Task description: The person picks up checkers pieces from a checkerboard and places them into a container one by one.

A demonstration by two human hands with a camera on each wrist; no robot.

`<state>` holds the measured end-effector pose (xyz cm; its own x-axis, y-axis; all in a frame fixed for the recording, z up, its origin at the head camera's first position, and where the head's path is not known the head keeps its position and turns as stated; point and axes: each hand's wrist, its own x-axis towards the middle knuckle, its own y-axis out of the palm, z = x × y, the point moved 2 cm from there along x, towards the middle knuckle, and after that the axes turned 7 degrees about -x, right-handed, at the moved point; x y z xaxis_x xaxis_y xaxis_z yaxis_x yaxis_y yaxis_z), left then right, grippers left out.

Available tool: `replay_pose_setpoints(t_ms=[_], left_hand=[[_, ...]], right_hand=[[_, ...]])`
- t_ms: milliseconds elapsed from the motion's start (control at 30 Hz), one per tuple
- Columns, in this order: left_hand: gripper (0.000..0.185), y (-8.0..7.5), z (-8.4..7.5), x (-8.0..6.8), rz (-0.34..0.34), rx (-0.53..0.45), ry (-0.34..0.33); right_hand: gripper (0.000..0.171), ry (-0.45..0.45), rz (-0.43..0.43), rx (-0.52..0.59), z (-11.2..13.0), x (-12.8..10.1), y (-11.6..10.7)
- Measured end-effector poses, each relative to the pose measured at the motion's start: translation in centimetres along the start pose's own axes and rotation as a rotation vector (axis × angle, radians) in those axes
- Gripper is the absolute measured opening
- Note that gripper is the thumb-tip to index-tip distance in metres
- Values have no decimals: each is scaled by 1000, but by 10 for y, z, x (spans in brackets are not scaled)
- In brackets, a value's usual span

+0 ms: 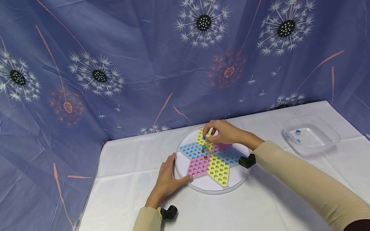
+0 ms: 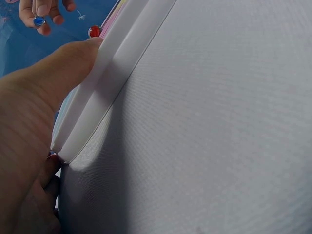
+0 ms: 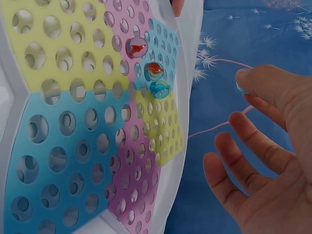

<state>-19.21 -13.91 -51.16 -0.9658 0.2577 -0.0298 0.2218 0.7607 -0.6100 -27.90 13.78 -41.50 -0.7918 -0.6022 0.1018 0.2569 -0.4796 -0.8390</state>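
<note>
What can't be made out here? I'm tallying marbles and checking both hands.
- Marble in the right hand: right wrist view, the fingertips cover nearly all of it.
- Marbles in the tray: head view, too small to count surely.
- Left hand fingers: left wrist view, under the board rim; the grip is hidden.
- Board: right wrist view, cut off by the edges.
</note>
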Motion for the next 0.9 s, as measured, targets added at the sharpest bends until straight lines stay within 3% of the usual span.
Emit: replay_pose_setpoints(t_ms=[467,900], left_hand=[[115,0,-1,-1,-12,-6,26],[114,-1,-2,-1,-10,-7,21]], right_hand=[[16,32,-22,9,-11,-12,-8],[19,38,-95,1,-30,-44,-28]])
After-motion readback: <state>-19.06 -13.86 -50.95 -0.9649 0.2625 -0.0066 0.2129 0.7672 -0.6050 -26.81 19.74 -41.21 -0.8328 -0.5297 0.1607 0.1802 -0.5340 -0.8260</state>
